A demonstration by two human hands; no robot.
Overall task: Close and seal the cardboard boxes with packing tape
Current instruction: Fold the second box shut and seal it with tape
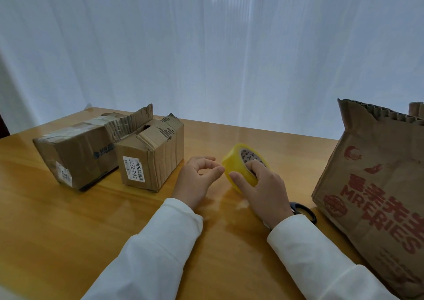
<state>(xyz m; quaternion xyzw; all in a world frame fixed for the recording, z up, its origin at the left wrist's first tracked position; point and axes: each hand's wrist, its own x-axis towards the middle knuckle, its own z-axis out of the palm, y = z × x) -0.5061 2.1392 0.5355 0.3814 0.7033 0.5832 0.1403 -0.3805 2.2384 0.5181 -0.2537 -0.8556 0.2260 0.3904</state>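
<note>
Soft, cool daylight comes through the sheer white pleated curtain (pixel 206 47) beyond the fingers (pixel 238 178), backlighting everything evenly. The glossy honey-coloured wooden counter (pixel 68 231) carries pale glare streaks just beneath and behind the fingers, and only faint, diffuse shadows. Focus is fair at the centre, with slight softness and compression smear overall. Wide-angle distortion bends the counter's far edge and leans things at the sides.

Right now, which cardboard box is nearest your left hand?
The small box with the white 54-2-221 label, flaps half open; it sits just left of the left hand.
</note>
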